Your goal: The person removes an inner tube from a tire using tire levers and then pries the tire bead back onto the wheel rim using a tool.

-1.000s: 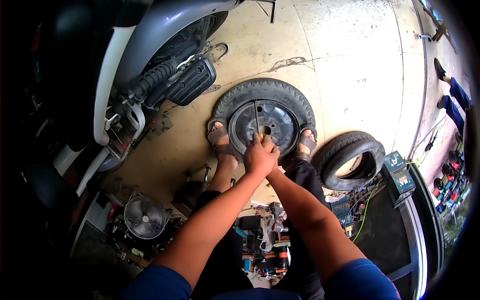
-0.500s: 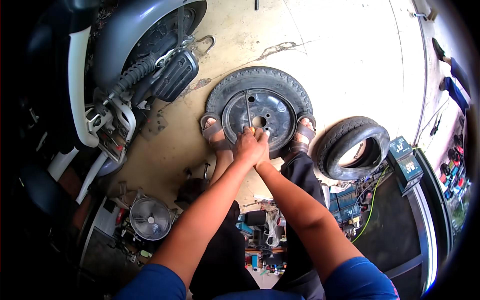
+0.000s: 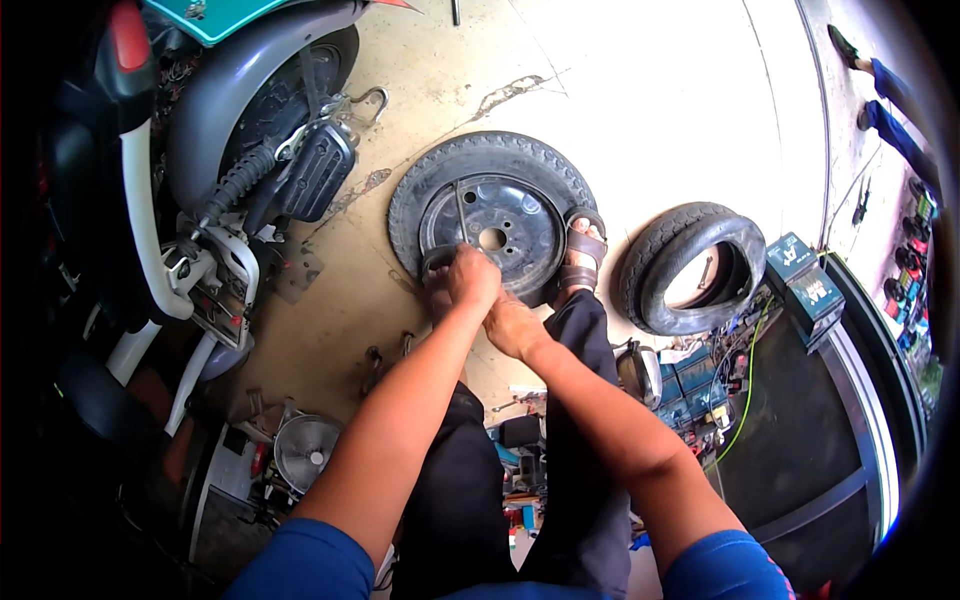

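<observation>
A black spoked-free wheel rim (image 3: 535,222) lies flat on the floor inside a treaded tire (image 3: 410,205). A slim metal lever (image 3: 461,212) reaches over the rim's left part, its tip at the inner edge of the tire. My left hand (image 3: 474,277) is closed around the lever's near end, hiding the handle. Just below and to the right, my right hand (image 3: 515,325) is closed against the left; what its fingers grip is hidden. My right sandaled foot (image 3: 583,250) presses beside the tire. The left sandal (image 3: 436,262) is mostly covered by my left hand.
A second loose tire (image 3: 640,275) lies to the right, next to a teal box (image 3: 805,285). On the left stands a motorbike with a footrest (image 3: 322,170). A round fan (image 3: 305,452) and scattered tools are near me. Another person's legs (image 3: 885,115) show at far right.
My hands have moved left and a little nearer to me, still close together. The lever's handle, partly seen before, is now covered. The whole view has shifted, with more of the motorbike showing.
</observation>
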